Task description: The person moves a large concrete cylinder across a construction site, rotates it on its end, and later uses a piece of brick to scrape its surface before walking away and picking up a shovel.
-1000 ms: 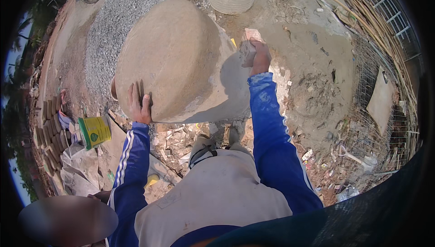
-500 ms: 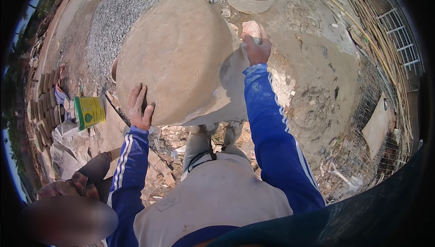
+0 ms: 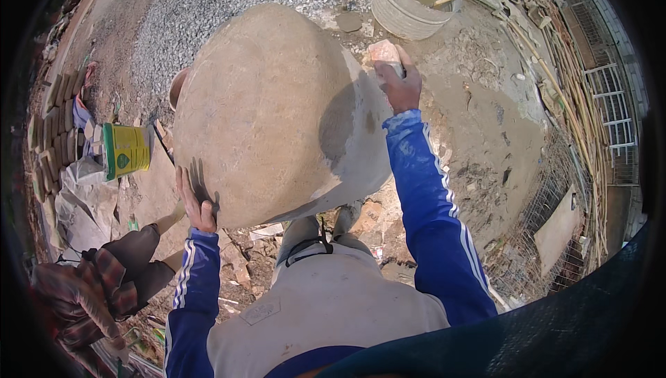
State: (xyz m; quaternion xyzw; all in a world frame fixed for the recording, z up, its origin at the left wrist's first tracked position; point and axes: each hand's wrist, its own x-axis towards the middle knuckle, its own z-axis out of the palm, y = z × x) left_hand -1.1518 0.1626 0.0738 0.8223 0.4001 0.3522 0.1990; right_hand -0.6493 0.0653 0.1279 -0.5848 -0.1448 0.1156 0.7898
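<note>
Blue sleeves: both forearms reach up from the lower edge, hands well apart.
Left hand: empty, fingers spread, at the near left edge of the form; appears to rest on it, though fingertip contact is hard to tell.
Rounded clay-coloured form: large and domed, directly before the person, between the hands; a paler grey side faces right, partly in shadow.
Right hand: closed around a brick block, just beside the form's far right edge.
Brick block: pinkish-white; whether it touches the form, cannot tell.
Step at the form (judged): left steadies, right works the block at the edge.
Next move at the block (judged): would call for a firm grip and even pressure, left palm braced against tipping.
Co-worker's plaid shirt: lower left, apart from the form.
Round tub: beyond the block, murky liquid inside.
Gravel heap: behind the form.
</note>
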